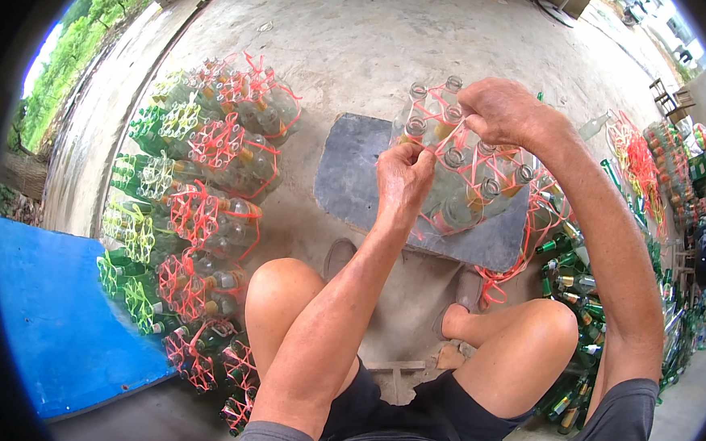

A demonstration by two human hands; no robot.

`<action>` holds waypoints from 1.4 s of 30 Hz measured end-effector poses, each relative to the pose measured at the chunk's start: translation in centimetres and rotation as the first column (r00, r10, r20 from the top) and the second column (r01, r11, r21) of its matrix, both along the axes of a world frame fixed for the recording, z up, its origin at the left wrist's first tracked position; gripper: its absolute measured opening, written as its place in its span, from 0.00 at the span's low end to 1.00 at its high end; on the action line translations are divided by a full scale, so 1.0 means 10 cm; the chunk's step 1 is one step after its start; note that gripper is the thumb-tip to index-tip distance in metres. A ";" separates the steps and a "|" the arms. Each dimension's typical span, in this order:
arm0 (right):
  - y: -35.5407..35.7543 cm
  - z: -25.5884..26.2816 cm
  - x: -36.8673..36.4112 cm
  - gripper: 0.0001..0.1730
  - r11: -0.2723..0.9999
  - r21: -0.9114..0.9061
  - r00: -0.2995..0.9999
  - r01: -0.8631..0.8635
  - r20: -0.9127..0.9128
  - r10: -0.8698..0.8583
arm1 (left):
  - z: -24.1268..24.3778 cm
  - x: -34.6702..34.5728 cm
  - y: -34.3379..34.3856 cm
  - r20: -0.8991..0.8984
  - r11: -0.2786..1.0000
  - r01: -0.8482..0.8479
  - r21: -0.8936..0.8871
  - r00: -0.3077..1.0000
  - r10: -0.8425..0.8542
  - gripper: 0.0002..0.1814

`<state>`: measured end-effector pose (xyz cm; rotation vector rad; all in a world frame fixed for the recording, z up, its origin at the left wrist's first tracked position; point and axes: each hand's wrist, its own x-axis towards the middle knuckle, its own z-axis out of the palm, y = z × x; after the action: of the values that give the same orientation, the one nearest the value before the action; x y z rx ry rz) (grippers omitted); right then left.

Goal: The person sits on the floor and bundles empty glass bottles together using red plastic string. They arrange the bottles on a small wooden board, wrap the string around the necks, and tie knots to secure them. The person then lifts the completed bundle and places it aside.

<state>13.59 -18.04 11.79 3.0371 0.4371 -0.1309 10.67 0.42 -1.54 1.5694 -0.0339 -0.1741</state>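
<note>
A cluster of clear glass bottles [452,190] stands upright on a dark grey board [356,166] in front of me. Pink plastic twine [474,167] criss-crosses around the bottle necks and wraps the cluster low down. My left hand [406,170] pinches the twine between thumb and fingers at the near left side of the necks. Above the far side of the cluster, my right hand [505,111] is curled with the twine running down from its fingers. Part of the bottles is hidden behind my hands.
Bundles of clear bottles tied with pink twine [215,142] and green bottles with yellow-green twine [128,225] line my left. To my right lie loose green bottles [573,282] and a heap of pink twine [627,146]. A blue panel [62,318] borders the lower left.
</note>
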 end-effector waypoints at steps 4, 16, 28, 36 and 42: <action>-0.14 -0.11 0.04 0.06 0.995 0.103 0.997 -0.017 0.072 0.010 | 0.04 -0.02 -0.03 0.029 1.000 0.013 0.009 0.999 -0.013 0.12; -0.06 -0.12 0.10 0.05 0.977 0.203 0.993 -0.063 0.110 0.041 | 0.14 -0.09 -0.04 -0.004 1.000 0.001 -0.025 1.000 -0.001 0.12; -0.11 -0.20 0.43 0.07 0.971 0.237 0.999 -0.033 0.027 0.027 | 0.07 -0.11 -0.11 -0.019 1.000 -0.026 -0.017 0.999 0.026 0.10; 0.09 -0.01 0.50 0.10 0.982 0.135 0.978 0.129 -0.179 -0.103 | 0.17 -0.14 -0.10 -0.040 0.998 -0.026 -0.064 0.999 0.024 0.09; 0.08 0.05 0.45 0.09 0.919 0.279 0.940 0.278 -0.274 -0.201 | 0.22 -0.13 -0.02 -0.059 0.998 -0.004 -0.062 0.998 0.001 0.12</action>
<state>18.10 -17.24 12.32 3.3960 0.0960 -0.4953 9.32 0.20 0.69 1.5018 0.0087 -0.2154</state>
